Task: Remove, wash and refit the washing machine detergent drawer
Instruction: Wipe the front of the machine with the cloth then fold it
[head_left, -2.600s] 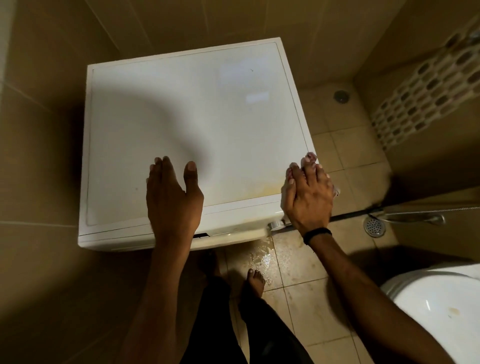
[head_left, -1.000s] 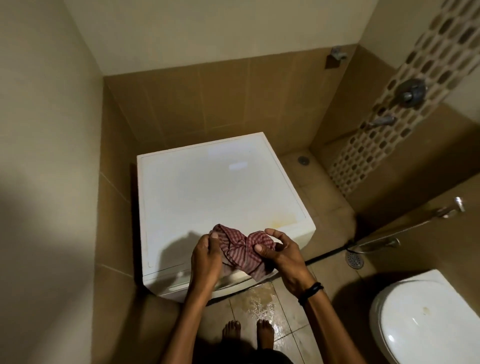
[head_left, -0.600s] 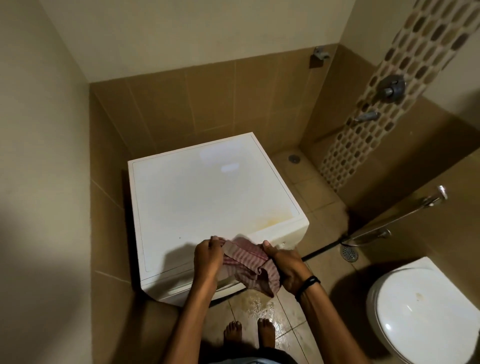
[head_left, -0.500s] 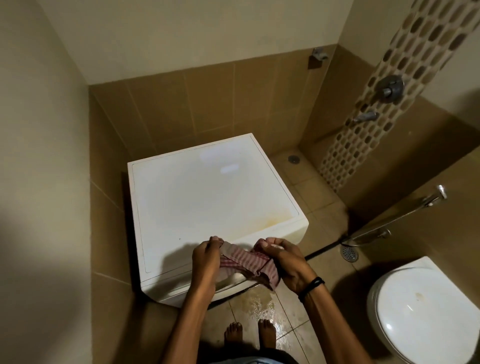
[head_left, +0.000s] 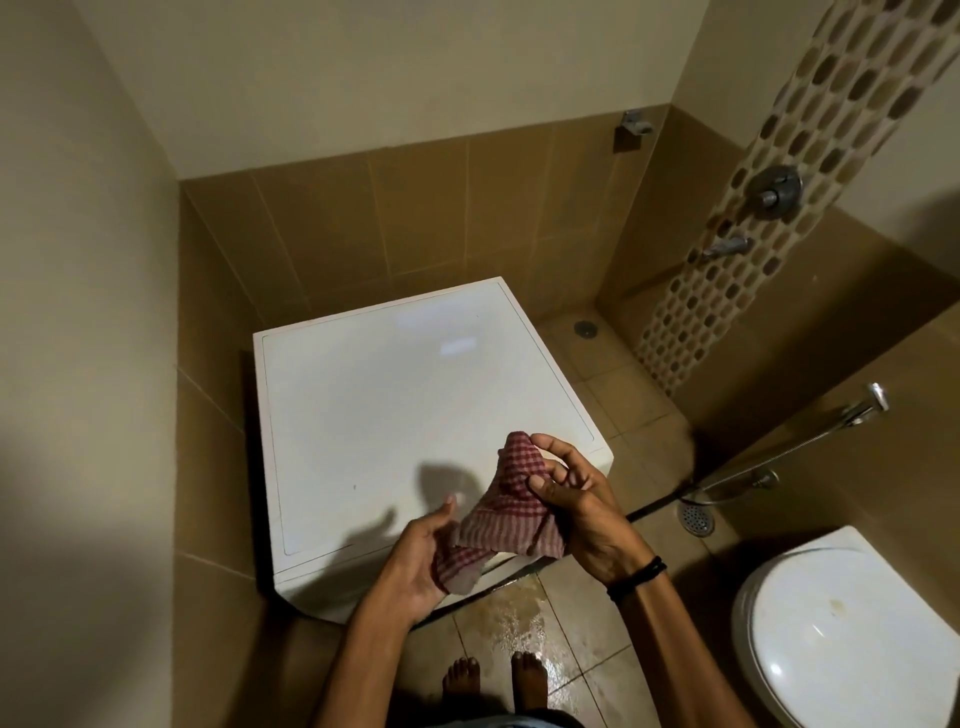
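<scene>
Washing machine (head_left: 395, 405) partly behind checked cloth (head_left: 501, 525)

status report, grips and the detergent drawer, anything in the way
Right grip pinching checked cloth; left grip cupped under its lower end, hold unclear. Drawer not visible from above washing machine. Wet patch in front of bare feet.

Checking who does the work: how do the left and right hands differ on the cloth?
The right hand pinches the cloth near its top, higher up; the left hand touches its lower end, thumb straight, fingers hidden. The right wrist wears a black band; the left is bare. Both touch the cloth.
</scene>
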